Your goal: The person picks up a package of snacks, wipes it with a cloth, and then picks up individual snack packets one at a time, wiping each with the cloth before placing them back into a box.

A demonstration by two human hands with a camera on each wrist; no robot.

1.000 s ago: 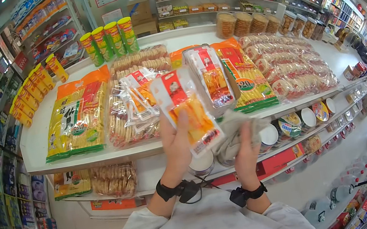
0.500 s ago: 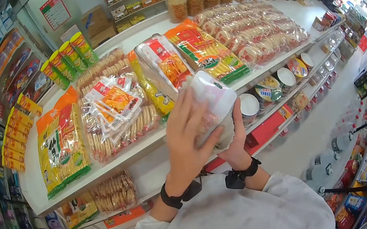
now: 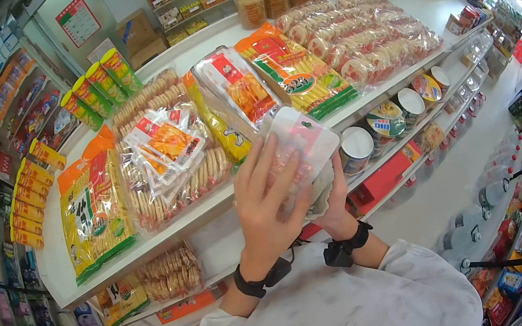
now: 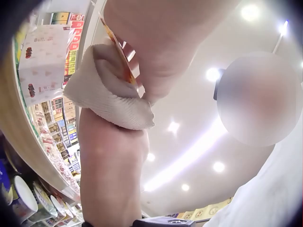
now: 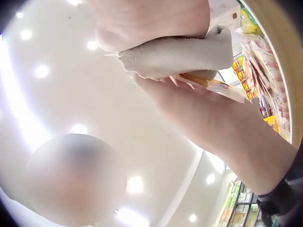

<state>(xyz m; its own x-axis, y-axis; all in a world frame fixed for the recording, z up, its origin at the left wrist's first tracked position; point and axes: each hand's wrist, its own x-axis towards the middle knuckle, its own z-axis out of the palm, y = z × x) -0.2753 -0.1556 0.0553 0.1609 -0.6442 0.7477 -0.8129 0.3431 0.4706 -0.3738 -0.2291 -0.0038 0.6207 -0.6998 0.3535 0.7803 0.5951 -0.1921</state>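
Observation:
In the head view my left hand [image 3: 266,200] holds a flat packet [image 3: 314,141], pale back up, its fingers spread across it and thumb at the lower edge. My right hand [image 3: 337,209] grips a grey-white cloth [image 3: 322,195] beneath and beside the packet. The left wrist view shows the cloth [image 4: 113,106] wrapped between the hands, with my left hand [image 4: 165,42] above. From the right wrist, my right hand [image 5: 154,19] presses on the cloth [image 5: 173,57], and the packet's orange edge [image 5: 196,80] shows below. My right fingertips are mostly hidden.
Behind the hands, a stack of similar packets [image 3: 236,83] stands on the white counter [image 3: 182,229]. Loose packets [image 3: 163,142] lie on bagged round biscuits to the left. Yellow noodle-like bags [image 3: 99,212], green cans [image 3: 100,83] and lidded tubs [image 3: 355,144] are around.
The packet has gone from front face up to back face up, and my hands have come together around it and the cloth. The head view has turned; the last half second shows little movement.

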